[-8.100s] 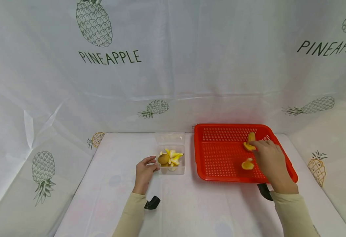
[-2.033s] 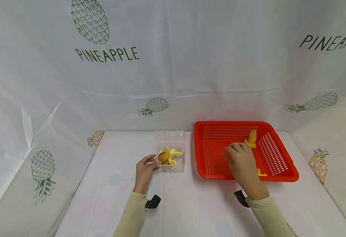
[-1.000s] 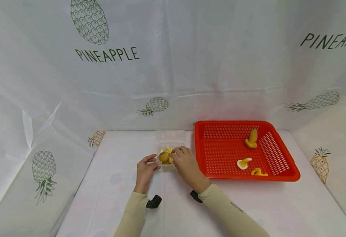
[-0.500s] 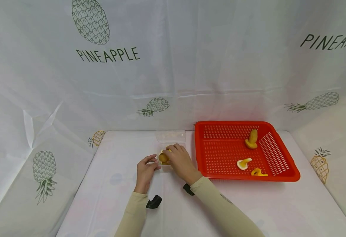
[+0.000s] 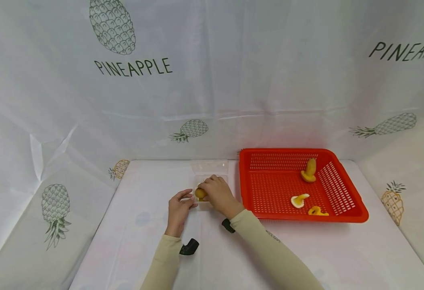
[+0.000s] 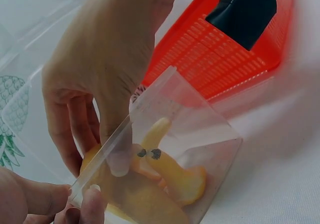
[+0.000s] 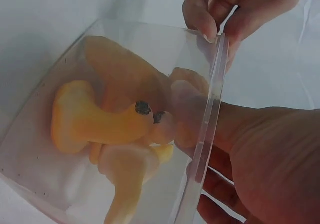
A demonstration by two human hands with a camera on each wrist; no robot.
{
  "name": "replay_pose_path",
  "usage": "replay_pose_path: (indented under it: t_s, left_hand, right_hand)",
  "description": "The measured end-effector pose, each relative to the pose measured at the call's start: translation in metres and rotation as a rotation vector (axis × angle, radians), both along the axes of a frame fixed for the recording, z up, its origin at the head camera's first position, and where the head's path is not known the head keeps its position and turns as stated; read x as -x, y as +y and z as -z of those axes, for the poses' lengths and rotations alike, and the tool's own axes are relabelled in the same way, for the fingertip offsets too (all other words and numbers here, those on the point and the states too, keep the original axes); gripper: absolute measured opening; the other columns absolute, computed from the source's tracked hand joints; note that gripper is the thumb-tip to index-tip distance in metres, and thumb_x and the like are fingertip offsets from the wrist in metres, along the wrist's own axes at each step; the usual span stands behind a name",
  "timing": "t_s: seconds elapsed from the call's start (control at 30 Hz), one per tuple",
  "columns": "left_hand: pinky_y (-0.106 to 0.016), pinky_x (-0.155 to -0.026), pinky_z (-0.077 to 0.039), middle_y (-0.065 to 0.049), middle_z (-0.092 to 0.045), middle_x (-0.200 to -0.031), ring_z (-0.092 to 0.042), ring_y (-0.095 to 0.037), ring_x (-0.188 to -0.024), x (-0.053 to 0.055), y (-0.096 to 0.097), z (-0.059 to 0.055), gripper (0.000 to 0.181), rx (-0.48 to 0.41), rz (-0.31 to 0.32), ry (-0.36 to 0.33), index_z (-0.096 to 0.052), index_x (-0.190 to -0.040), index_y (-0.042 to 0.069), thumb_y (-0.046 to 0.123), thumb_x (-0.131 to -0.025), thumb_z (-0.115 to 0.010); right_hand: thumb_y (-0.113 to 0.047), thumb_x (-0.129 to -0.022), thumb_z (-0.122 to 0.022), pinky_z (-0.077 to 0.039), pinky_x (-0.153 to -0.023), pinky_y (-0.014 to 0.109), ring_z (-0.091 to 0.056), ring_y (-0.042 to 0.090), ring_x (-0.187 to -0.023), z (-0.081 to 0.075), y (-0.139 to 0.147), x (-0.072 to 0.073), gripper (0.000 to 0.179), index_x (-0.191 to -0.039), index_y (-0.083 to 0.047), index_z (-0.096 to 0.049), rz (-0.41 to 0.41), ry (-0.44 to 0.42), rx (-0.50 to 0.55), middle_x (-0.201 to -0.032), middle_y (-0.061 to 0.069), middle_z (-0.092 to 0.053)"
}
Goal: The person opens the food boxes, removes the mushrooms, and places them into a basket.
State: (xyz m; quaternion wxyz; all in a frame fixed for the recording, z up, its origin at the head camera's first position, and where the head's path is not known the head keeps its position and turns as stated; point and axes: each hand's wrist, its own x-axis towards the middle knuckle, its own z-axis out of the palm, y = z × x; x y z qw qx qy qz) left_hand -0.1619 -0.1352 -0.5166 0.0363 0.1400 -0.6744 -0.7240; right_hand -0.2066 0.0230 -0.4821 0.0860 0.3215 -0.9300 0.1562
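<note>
The worktop [image 5: 125, 241] carries a white cover with faint pastel spots and shallow creases. White sheeting [image 5: 233, 92], wrinkled and printed with green pineapples, the word "PINEAPPLE" and smaller orange pineapples, rises at 12 o'clock, taking 12 as the side away from the person, and extends along the 9 and 3 o'clock sides.

A clear plastic box [image 5: 204, 206] stands on the worktop with its lid [image 5: 210, 166] swung back at 12 o'clock. Inside lie several yellow pieces, among them a dark-tipped yellow piece [image 7: 100, 121].

Both hands are at the box. The left hand [image 5: 178, 210] sits at its 8 o'clock side, thumb and finger pinching the wall's edge. The right hand [image 5: 217, 194] enters from 4 o'clock, partly closed, thumb and fingers curled about a rounded yellow piece [image 5: 199, 193] within the box.

At the box's 3 o'clock, just beside it, a red perforated basket [image 5: 281, 150] holds an upright yellow piece [image 5: 309, 171] at its 1 o'clock, a white-edged piece [image 5: 298, 201] at 6 and a curled piece [image 5: 317, 211] at 5.
</note>
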Motion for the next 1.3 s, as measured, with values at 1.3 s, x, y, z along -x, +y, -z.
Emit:
replay_pose_path:
  t_s: [1.3]
  left_hand:
    - [-0.032,-0.077,-0.067,-0.018,-0.056,-0.113,-0.064,-0.021,-0.085,0.0,-0.002,0.001,0.038,0.007,0.004,-0.027,-0.06,-0.137,-0.013,-0.009,-0.099,-0.063]
  right_hand:
    - [-0.001,-0.074,-0.095,-0.055,-0.092,0.05,-0.06,0.036,-0.112,-0.058,0.14,-0.03,0.053,-0.125,-0.005,-0.077,0.288,0.259,0.352,-0.123,0.014,-0.075]
